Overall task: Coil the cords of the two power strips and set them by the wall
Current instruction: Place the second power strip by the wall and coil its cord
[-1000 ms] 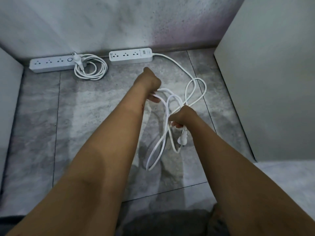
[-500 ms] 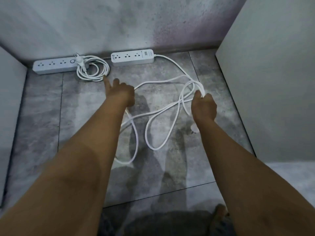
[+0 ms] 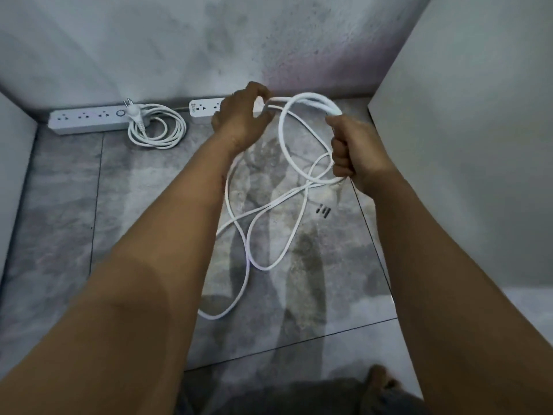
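Both hands raised over tiled floor (image 3: pixel 68 223), working loose white cord (image 3: pixel 294 226). Left hand (image 3: pixel 239 118) pinching cord strands near wall (image 3: pixel 149 46), fingers (image 3: pixel 263 92) curled narrow round them. Right hand (image 3: pixel 353 154) fisted tight on gathered loops, cord arching between the two hands. Remaining slack trailing in crossed loops across floor toward viewer. Second power strip (image 3: pixel 203 110) against wall, mostly hidden behind left hand. First power strip (image 3: pixel 86 119) flat along wall at left, its coiled cord (image 3: pixel 157 130) lying just beside its right end, plug (image 3: pixel 134 110) resting on top. Small dark prongs (image 3: pixel 322 211) visible below right hand, plug body not discernible.
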Action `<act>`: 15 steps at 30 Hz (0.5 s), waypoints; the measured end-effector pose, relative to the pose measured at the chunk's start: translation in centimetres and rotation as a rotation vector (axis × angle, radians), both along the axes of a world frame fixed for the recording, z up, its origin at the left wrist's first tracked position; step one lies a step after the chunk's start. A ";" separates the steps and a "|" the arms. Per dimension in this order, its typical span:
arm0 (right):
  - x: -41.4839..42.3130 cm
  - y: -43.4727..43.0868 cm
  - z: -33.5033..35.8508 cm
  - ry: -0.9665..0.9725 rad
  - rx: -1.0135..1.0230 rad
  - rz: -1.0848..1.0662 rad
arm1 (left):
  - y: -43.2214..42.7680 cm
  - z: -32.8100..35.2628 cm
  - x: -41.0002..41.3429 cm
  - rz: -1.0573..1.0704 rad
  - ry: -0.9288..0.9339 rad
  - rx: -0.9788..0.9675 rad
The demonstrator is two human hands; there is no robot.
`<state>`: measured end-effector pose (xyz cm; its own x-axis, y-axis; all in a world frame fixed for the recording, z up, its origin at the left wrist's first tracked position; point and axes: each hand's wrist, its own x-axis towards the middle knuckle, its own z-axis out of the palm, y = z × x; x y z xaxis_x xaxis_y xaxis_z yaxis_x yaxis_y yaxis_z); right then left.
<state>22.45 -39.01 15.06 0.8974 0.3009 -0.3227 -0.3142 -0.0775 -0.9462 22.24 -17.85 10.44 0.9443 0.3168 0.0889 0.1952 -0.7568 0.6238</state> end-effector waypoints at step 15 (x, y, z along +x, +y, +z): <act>-0.5 4.3 -0.5 0.348 0.938 -0.624 | -2.6 0.2 -3.5 -0.042 0.238 -1.351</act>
<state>21.93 -34.72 14.56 0.8803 0.0910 -0.4655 -0.3044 0.8611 -0.4072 18.73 -20.43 10.67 0.9041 -0.0023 -0.4272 0.3925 0.3994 0.8285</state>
